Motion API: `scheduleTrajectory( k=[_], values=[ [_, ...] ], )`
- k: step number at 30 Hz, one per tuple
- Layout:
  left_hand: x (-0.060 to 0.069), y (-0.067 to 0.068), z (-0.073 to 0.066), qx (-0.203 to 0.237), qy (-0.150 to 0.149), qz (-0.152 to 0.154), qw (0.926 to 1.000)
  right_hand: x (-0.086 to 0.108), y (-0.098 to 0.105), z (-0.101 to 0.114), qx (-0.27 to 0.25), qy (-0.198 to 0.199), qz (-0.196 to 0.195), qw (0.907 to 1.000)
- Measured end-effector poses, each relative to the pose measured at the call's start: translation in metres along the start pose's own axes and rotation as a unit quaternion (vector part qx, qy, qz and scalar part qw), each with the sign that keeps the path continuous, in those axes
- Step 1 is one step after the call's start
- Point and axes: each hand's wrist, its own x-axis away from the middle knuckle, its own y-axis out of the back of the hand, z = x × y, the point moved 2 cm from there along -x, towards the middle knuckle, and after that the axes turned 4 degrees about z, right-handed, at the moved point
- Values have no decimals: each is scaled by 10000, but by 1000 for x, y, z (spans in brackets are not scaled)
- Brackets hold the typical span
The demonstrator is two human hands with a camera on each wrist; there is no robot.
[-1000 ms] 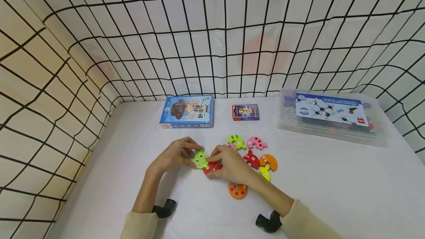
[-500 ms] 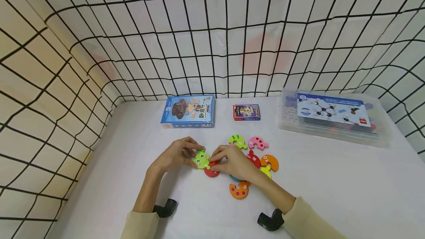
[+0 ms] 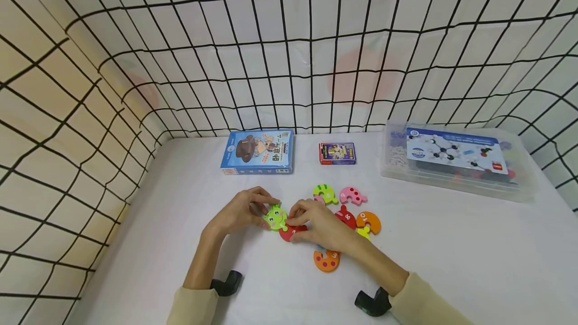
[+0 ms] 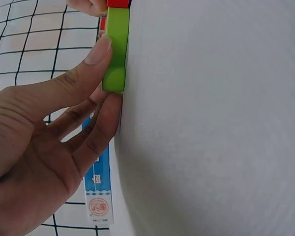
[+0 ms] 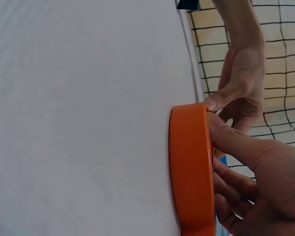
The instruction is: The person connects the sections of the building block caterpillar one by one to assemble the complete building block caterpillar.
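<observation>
The left hand (image 3: 242, 212) pinches a green piece with a cartoon face (image 3: 276, 217), lying on the table; in the left wrist view its thumb and fingers hold the green edge (image 4: 117, 54). Against the green piece's right side lies a red piece (image 3: 287, 233), gripped by the right hand (image 3: 321, 222) between thumb and fingers. An orange dotted piece (image 3: 326, 261) rests below the right hand, and an orange edge (image 5: 191, 162) hides the red piece in the right wrist view.
Right of the hands lie a green striped piece (image 3: 325, 193), a pink one (image 3: 352, 195), a red one (image 3: 345, 216), an orange one (image 3: 369, 221) and a yellow one (image 3: 364, 233). Behind stand a blue box (image 3: 258, 152), a small card box (image 3: 337, 153) and a clear plastic case (image 3: 456, 184).
The right hand's fingers have shifted slightly on the red piece beside the green one. The left hand keeps its hold. The whole head view has drifted slightly.
</observation>
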Motion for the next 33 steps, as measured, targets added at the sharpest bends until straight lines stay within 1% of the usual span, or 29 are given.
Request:
scheduleTrajectory(
  k=[4,7,12,17,22,28,31,33],
  values=[
    [-1,0,-1,-87,-16,25,10000,1,2,0,172,66,-6,9998],
    [-1,0,1,-93,-28,39,9999,-1,1,-2,66,75,55,9999],
    [-1,2,-1,-21,-99,46,9999,-3,3,-6,-329,-58,23,9994],
    [-1,1,-2,42,-9,60,10000,0,5,-9,-686,-201,53,9974],
    [-2,-1,1,94,-1,61,9999,10,14,-10,-958,-164,44,9953],
    [-2,0,2,27,-52,70,10000,28,23,-11,-895,-301,-203,9953],
    [-1,1,2,-42,-63,90,9999,38,26,-14,-841,-304,-250,9957],
    [-1,1,2,-59,-41,91,9999,44,27,-16,-777,-289,-211,9963]
  ],
)
